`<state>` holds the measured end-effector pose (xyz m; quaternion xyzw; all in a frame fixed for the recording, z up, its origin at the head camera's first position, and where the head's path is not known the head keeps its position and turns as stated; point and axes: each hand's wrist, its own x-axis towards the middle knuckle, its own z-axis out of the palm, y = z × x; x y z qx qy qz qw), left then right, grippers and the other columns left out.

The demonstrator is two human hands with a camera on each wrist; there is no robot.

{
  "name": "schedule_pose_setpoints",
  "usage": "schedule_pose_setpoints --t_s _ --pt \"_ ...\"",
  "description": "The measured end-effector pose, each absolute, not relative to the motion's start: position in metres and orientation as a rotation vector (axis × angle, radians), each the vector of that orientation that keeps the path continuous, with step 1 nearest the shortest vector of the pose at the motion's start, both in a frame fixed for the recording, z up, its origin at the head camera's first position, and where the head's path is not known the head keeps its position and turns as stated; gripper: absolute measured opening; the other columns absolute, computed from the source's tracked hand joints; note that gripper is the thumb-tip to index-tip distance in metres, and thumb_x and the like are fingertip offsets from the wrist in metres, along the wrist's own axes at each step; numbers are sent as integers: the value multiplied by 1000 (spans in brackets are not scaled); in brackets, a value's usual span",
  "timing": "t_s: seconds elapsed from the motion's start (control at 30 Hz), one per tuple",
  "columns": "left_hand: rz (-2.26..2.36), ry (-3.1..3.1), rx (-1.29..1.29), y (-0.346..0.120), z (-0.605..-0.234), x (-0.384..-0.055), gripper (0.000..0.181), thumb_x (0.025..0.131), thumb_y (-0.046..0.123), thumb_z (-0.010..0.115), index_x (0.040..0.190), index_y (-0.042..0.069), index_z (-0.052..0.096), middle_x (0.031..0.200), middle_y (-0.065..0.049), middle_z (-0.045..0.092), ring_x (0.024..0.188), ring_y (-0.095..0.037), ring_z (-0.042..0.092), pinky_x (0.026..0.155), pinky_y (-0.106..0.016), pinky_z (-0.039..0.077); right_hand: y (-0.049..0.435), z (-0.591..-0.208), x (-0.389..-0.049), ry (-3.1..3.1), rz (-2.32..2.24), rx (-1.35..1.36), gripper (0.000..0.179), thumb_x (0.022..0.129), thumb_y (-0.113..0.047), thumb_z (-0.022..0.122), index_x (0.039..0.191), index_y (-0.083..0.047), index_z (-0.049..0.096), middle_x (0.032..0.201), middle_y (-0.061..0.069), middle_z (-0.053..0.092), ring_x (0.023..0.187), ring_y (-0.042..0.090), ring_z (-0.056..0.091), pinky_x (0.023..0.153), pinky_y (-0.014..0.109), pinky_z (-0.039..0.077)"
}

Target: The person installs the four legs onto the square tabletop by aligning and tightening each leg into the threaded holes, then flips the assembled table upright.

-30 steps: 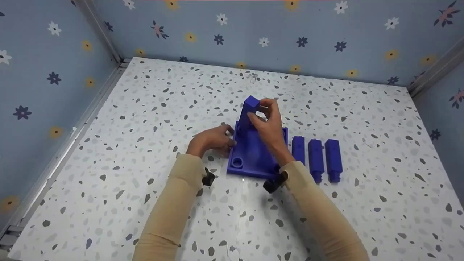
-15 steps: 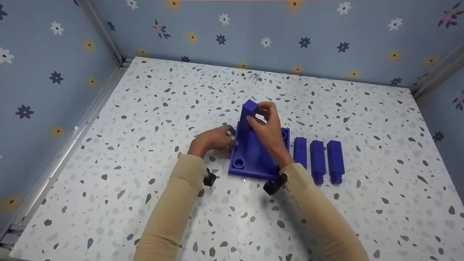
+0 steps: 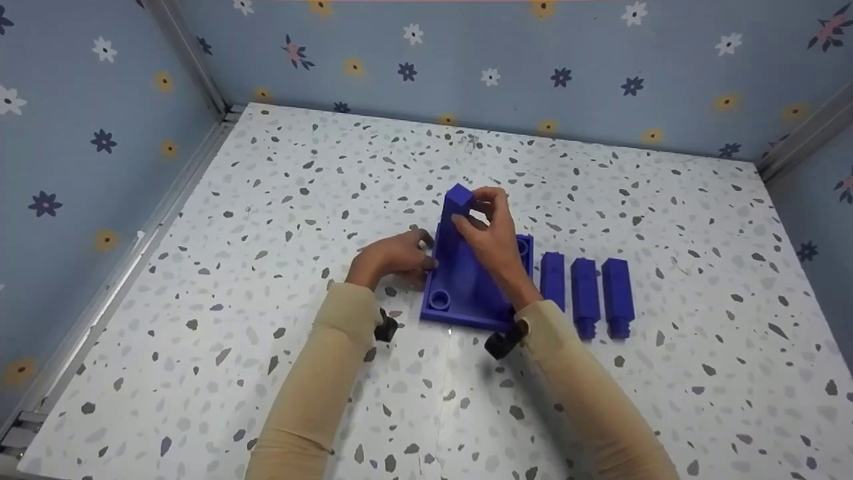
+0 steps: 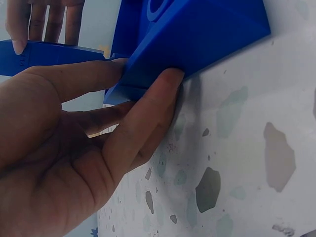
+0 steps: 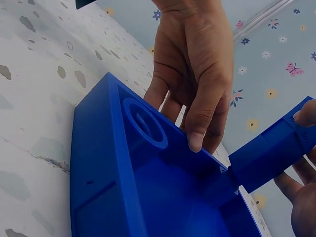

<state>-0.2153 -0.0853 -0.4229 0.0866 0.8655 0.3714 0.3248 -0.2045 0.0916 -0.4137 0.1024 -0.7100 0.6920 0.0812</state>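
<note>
In the head view, my right hand (image 3: 494, 233) pinches a blue square leg (image 3: 456, 212) between thumb and fingers near its top. The leg stands nearly upright over the far left corner of a shallow blue base (image 3: 476, 293) with raised walls. Seen from the right wrist, the leg's narrow lower end (image 5: 234, 180) meets that corner's socket; how deep it sits I cannot tell. My left hand (image 3: 393, 257) grips the base's left wall, thumb on the rim and fingers against the outer side. A round socket (image 3: 439, 300) shows in the near left corner.
Right of the base, three more blue legs (image 3: 585, 293) lie side by side, two with threaded ends visible toward me. The speckled white table (image 3: 300, 200) is bounded by flowered blue panels (image 3: 453, 60) at the back and sides.
The leg in my right hand has come down slightly and a little left relative to the base during the first half second. My left hand keeps its place on the wall.
</note>
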Motion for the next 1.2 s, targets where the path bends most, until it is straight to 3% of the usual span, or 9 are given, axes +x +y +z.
schedule_pose_setpoints --t_s 0.3,0.67,0.93,1.2 --pt "938 2289 231 -85 -424 -215 52 89 25 63 136 12 44 133 -11 51 114 -25 53 101 -39 41 92 -404 -206 -2164 2025 337 29 95 -8 54 122 4 50 122 15 52 113 24 55 88 28 46" --pt "931 2309 227 -86 -424 -215 52 89 28 62 135 12 45 134 -13 51 118 -25 51 104 -42 39 101 -412 -223 -2154 2233 465 35 96 -16 56 128 -5 58 125 14 61 112 17 59 96 30 45" --pt "914 2307 224 -87 -423 -216 52 90 29 62 136 14 44 141 -10 46 125 -25 47 108 -41 35 101 -411 -226 -2190 2198 418 34 93 -17 62 124 -4 59 111 4 61 99 16 57 86 28 45" --pt "915 2299 208 -85 -423 -215 52 90 30 62 136 14 44 141 -12 47 126 -25 47 109 -42 34 98 -398 -215 -2239 2177 351 35 90 -12 66 121 1 54 109 4 58 105 17 56 89 28 46"
